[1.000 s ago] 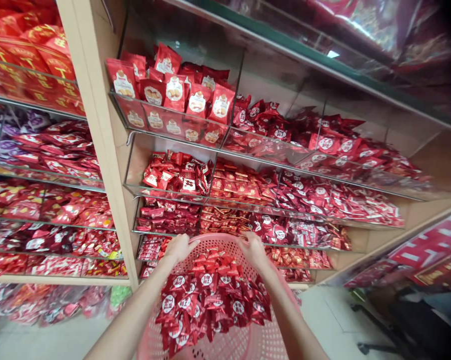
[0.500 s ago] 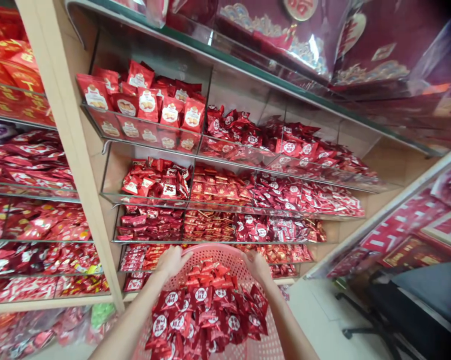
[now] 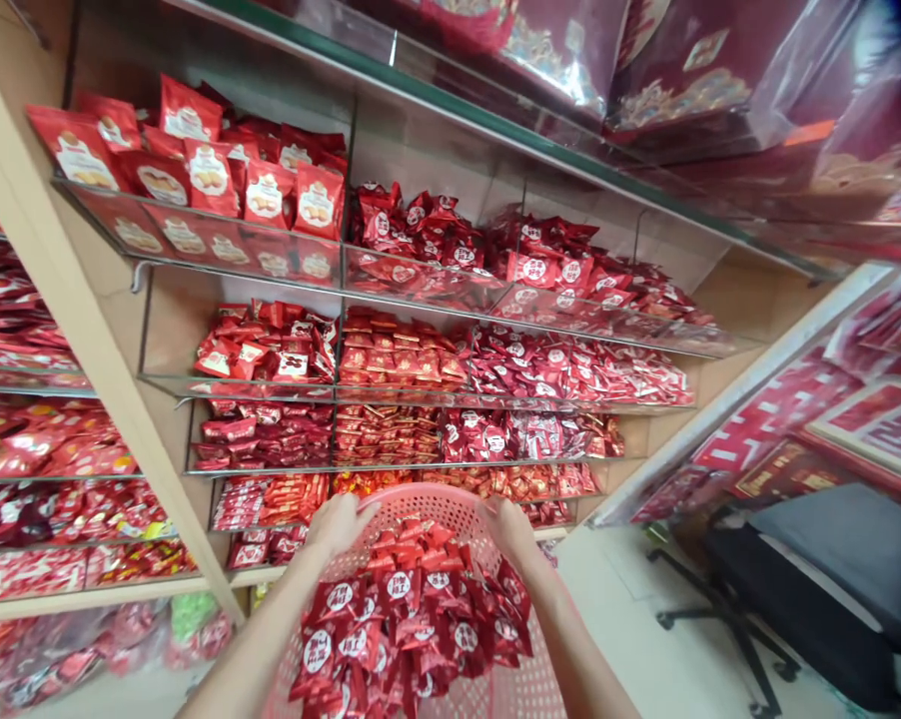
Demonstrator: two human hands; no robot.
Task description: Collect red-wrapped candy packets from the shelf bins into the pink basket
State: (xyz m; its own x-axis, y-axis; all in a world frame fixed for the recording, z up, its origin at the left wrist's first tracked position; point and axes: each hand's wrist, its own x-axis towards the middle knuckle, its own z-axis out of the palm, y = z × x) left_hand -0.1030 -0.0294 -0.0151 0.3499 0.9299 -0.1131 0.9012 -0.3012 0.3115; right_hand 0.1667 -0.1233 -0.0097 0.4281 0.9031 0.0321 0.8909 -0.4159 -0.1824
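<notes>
Both hands carry a pink perforated plastic basket (image 3: 474, 539) in front of me. My left hand (image 3: 337, 524) is closed around its rim on the left, and my right hand (image 3: 508, 529) grips the rim on the right. Inside lies a heap of dark red snack packets (image 3: 413, 629) with round white labels. Behind them, toward the far wall of the basket, are smaller bright red packets (image 3: 413, 544). The basket's near part runs out of the picture at the bottom.
Ahead stands a wooden shelf unit with glass ledges (image 3: 421, 300), filled with red packets. Larger red bags (image 3: 211, 180) sit at its upper left. An office chair (image 3: 817, 589) stands on the right. Plastic bags of goods (image 3: 113, 649) lie on the floor at left.
My view has shifted to the right and a little closer, so the shelves appear further left and the chair shows more. Both hands keep their hold on the basket.
</notes>
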